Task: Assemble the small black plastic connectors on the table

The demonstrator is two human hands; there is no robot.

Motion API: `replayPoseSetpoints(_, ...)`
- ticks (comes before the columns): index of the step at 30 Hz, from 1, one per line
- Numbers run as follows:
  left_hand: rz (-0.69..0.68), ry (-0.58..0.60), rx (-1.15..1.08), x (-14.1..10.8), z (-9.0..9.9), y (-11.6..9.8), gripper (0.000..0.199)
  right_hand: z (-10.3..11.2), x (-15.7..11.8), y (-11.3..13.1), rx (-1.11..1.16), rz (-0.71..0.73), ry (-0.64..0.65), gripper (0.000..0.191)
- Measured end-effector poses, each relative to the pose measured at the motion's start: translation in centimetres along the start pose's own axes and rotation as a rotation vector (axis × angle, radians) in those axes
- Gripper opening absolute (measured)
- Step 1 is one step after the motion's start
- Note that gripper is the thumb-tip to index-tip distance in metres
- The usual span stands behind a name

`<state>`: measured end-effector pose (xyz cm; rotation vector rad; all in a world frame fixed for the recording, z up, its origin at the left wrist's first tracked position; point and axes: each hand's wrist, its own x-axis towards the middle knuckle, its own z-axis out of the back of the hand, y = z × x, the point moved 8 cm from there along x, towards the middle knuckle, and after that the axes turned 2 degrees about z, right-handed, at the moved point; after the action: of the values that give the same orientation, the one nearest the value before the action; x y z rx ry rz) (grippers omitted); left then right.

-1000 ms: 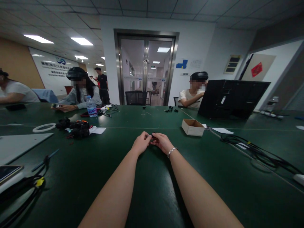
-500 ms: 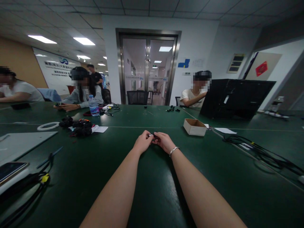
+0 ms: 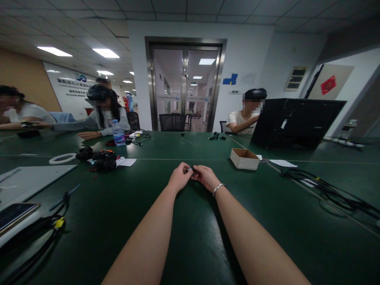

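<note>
Both arms reach forward over the dark green table (image 3: 196, 229). My left hand (image 3: 179, 177) is closed in a pinch on a small silvery piece (image 3: 189, 170), whose exact kind I cannot make out. Close beside it, my right hand (image 3: 206, 178), with a silver bracelet (image 3: 219, 189) at the wrist, pinches a small black piece (image 3: 195, 170). The fingertips of the two hands nearly meet, and the fingers hide most of both pieces. Whether the two pieces are joined I cannot tell. An open cardboard box (image 3: 244, 161) stands to the right of my hands.
Several small black parts (image 3: 217, 136) lie farther back. A water bottle (image 3: 119, 133), black gear (image 3: 102, 159) and a white ring (image 3: 62, 158) are left; a phone (image 3: 18, 217) is nearer. Cables (image 3: 323, 190) and a black monitor (image 3: 297, 122) occupy the right. Other people sit around the table.
My hands stay pinched together in nearly the same place, with slight finger movement. At the left, a seated person's arm has stretched out toward the neighbouring person.
</note>
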<state>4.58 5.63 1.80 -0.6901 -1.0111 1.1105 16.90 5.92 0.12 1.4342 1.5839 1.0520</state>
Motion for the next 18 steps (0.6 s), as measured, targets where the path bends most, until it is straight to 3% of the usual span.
replayPoseSetpoints(18, 0.137, 0.045, -0.186, 0.1, -0.3, 0.8, 0.028, 0.3, 0.2, -0.1, -0.023, 0.012, -0.018, 0.017)
